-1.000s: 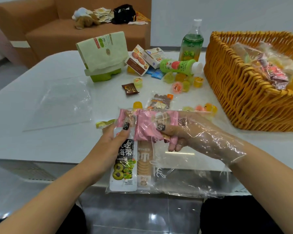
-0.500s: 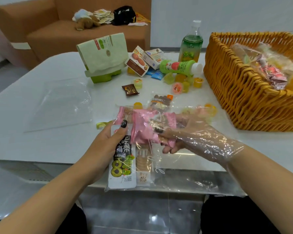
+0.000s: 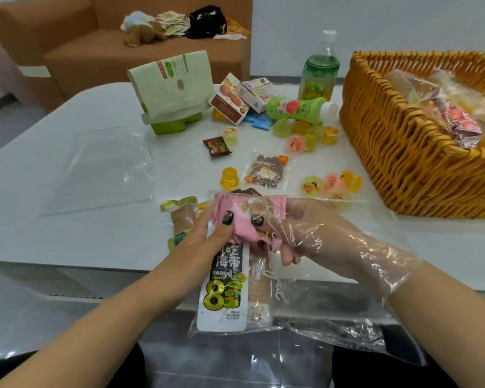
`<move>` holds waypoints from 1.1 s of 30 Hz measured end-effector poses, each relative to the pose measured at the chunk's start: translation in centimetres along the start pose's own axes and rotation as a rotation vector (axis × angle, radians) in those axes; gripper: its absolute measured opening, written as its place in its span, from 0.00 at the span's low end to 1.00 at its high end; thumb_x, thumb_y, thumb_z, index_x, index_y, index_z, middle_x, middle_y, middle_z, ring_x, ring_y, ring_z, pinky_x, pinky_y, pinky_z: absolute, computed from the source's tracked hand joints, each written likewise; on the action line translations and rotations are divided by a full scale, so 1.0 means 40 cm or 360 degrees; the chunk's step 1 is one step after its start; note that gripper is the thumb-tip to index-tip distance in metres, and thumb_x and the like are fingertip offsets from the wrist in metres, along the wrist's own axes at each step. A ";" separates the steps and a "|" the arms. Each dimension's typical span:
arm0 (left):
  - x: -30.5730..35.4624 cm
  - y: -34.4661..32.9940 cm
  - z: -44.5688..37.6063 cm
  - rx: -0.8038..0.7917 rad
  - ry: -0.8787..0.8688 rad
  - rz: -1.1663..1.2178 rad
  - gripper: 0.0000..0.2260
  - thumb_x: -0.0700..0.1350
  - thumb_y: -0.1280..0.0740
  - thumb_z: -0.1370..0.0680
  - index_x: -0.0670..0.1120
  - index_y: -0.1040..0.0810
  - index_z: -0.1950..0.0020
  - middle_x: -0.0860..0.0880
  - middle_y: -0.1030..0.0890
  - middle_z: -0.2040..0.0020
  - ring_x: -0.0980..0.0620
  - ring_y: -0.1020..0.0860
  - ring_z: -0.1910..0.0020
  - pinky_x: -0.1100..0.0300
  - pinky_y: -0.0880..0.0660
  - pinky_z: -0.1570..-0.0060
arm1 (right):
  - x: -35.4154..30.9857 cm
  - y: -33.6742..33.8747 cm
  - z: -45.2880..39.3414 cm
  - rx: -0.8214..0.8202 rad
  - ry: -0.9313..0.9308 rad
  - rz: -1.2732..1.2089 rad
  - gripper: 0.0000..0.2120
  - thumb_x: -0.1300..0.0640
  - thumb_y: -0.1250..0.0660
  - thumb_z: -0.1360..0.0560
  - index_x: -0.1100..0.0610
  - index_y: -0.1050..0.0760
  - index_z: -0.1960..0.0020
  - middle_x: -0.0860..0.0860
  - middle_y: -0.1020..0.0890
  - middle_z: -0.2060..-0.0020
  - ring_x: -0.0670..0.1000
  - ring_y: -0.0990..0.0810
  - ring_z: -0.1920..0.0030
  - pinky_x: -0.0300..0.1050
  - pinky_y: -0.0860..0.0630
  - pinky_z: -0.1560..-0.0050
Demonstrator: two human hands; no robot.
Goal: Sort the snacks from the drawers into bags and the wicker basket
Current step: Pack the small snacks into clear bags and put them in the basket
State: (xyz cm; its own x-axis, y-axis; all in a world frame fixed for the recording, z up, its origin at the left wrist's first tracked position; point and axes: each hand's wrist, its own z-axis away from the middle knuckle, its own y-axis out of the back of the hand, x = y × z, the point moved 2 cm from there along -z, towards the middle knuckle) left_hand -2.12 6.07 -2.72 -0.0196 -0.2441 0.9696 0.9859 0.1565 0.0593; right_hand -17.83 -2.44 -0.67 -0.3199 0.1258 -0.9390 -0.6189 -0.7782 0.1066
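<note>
Both hands grasp a clear plastic bag [image 3: 263, 303] of snacks over the bench's near edge.
Left hand [image 3: 199, 242] pinches the bag's mouth on a pink packet [image 3: 235, 217]; right hand [image 3: 314, 233], inside the bag, grips that packet; wicker basket [image 3: 403, 152] at far right corner of bench [image 3: 53, 177]; jelly cups [image 3: 331, 183] near it.

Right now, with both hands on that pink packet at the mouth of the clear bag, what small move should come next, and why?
Probably push the pink packet further down into the clear bag. The right hand is inside the bag gripping it, the left hand pinches bag and packet from outside, and the packet sits bunched at the mouth above the snacks already inside.
</note>
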 end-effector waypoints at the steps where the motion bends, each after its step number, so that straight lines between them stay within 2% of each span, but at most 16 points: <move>1: -0.012 0.008 0.004 -0.0043 -0.0024 0.0079 0.25 0.73 0.35 0.32 0.77 0.35 0.35 0.76 0.30 0.35 0.65 0.29 0.34 0.52 0.35 0.29 | -0.003 0.007 0.001 0.0043 0.0077 -0.0119 0.12 0.58 0.29 0.29 0.61 0.22 0.48 0.57 0.21 0.69 0.51 0.24 0.74 0.39 0.26 0.73; 2: -0.016 0.011 0.000 -0.0031 -0.0047 0.0164 0.25 0.70 0.32 0.31 0.73 0.31 0.35 0.63 0.25 0.32 0.55 0.25 0.34 0.47 0.32 0.31 | -0.008 0.006 0.011 0.0006 0.0144 -0.0267 0.13 0.60 0.30 0.29 0.62 0.22 0.46 0.55 0.21 0.69 0.49 0.24 0.74 0.38 0.26 0.73; 3: -0.015 0.014 0.000 0.0015 -0.0011 0.0237 0.20 0.64 0.31 0.28 0.68 0.27 0.36 0.54 0.20 0.36 0.50 0.21 0.38 0.45 0.29 0.33 | -0.014 0.014 0.016 0.0010 0.0176 -0.0396 0.11 0.64 0.31 0.28 0.64 0.22 0.46 0.54 0.21 0.69 0.49 0.23 0.73 0.38 0.25 0.72; 5: -0.009 0.017 -0.009 0.0049 -0.0011 0.0363 0.16 0.55 0.33 0.26 0.60 0.24 0.38 0.47 0.16 0.44 0.45 0.17 0.44 0.45 0.24 0.40 | -0.012 0.032 0.006 0.0099 0.0156 -0.0480 0.08 0.72 0.32 0.31 0.65 0.22 0.53 0.56 0.19 0.69 0.50 0.19 0.72 0.37 0.21 0.70; 7: -0.005 0.014 -0.008 -0.0001 -0.0019 0.0343 0.21 0.53 0.30 0.27 0.57 0.26 0.34 0.46 0.15 0.45 0.45 0.17 0.47 0.47 0.23 0.43 | 0.001 0.036 0.000 0.0143 0.0075 -0.0314 0.11 0.76 0.29 0.39 0.66 0.21 0.59 0.59 0.18 0.65 0.50 0.16 0.68 0.36 0.21 0.68; 9: -0.019 0.013 -0.009 -0.0044 0.0022 0.0359 0.24 0.55 0.31 0.29 0.59 0.27 0.34 0.48 0.15 0.44 0.46 0.17 0.46 0.48 0.24 0.43 | 0.007 0.026 0.009 0.0183 0.0030 -0.0169 0.12 0.79 0.32 0.34 0.66 0.20 0.55 0.59 0.17 0.62 0.49 0.16 0.67 0.35 0.22 0.68; 12: -0.041 0.002 -0.010 -0.0024 0.0072 0.0402 0.23 0.57 0.29 0.28 0.57 0.26 0.33 0.48 0.15 0.45 0.46 0.17 0.46 0.48 0.24 0.43 | 0.003 0.010 0.006 0.0296 0.0094 -0.0109 0.10 0.75 0.33 0.29 0.62 0.20 0.58 0.56 0.18 0.69 0.52 0.18 0.70 0.39 0.22 0.70; 15: -0.042 0.003 -0.017 0.0040 0.0002 0.0478 0.19 0.53 0.33 0.30 0.53 0.22 0.39 0.46 0.14 0.50 0.46 0.16 0.52 0.52 0.21 0.51 | -0.008 0.009 -0.003 0.0303 0.0102 -0.0086 0.06 0.72 0.33 0.28 0.68 0.20 0.52 0.61 0.18 0.66 0.52 0.18 0.70 0.39 0.23 0.71; 18: -0.036 0.010 -0.022 0.0095 -0.0005 0.0568 0.19 0.51 0.33 0.30 0.50 0.22 0.40 0.44 0.14 0.51 0.46 0.15 0.57 0.55 0.18 0.60 | -0.027 0.013 -0.010 0.0302 0.0041 -0.0130 0.11 0.72 0.32 0.27 0.67 0.22 0.46 0.63 0.17 0.63 0.54 0.17 0.68 0.41 0.21 0.69; 22: -0.034 0.043 -0.026 0.0274 0.0060 0.0671 0.18 0.52 0.33 0.30 0.45 0.20 0.44 0.42 0.14 0.55 0.46 0.16 0.61 0.53 0.18 0.60 | -0.078 0.051 -0.003 0.0302 0.0137 -0.0118 0.08 0.69 0.35 0.24 0.62 0.20 0.48 0.61 0.15 0.60 0.56 0.16 0.62 0.42 0.20 0.65; 24: -0.029 0.075 -0.027 0.0390 0.0090 0.0736 0.14 0.52 0.34 0.26 0.44 0.19 0.47 0.42 0.15 0.56 0.45 0.16 0.62 0.54 0.18 0.62 | -0.101 0.087 -0.002 0.0441 0.0136 -0.0166 0.08 0.67 0.36 0.23 0.61 0.20 0.48 0.58 0.15 0.60 0.55 0.15 0.62 0.42 0.19 0.65; 27: -0.023 0.133 -0.031 0.0641 0.0042 0.0725 0.11 0.51 0.36 0.21 0.46 0.19 0.49 0.43 0.15 0.58 0.46 0.16 0.64 0.55 0.19 0.66 | -0.113 0.140 -0.017 0.0745 0.0091 -0.0164 0.06 0.66 0.36 0.23 0.61 0.21 0.49 0.60 0.16 0.60 0.55 0.15 0.63 0.42 0.18 0.66; 31: -0.015 0.191 -0.024 0.0847 0.0008 0.0819 0.09 0.51 0.37 0.20 0.49 0.20 0.52 0.44 0.15 0.57 0.46 0.16 0.62 0.51 0.18 0.58 | -0.078 0.167 -0.088 0.1028 0.0009 -0.0057 0.05 0.66 0.36 0.24 0.61 0.23 0.51 0.61 0.17 0.56 0.53 0.16 0.65 0.41 0.20 0.68; 33: -0.014 0.211 -0.017 0.0890 0.0006 0.0858 0.09 0.51 0.36 0.20 0.48 0.19 0.51 0.44 0.15 0.55 0.45 0.16 0.59 0.50 0.19 0.55 | -0.047 0.174 -0.142 0.1148 -0.0030 0.0139 0.04 0.62 0.33 0.25 0.58 0.25 0.51 0.61 0.19 0.50 0.54 0.17 0.61 0.45 0.19 0.63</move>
State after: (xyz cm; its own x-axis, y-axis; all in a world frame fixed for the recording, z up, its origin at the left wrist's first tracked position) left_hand 6.32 6.89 -2.91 0.4407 -0.0004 0.8977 0.6286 0.7140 -0.3083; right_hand -17.46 -11.58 -0.02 -0.3978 0.0975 -0.9123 -0.9076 -0.1873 0.3758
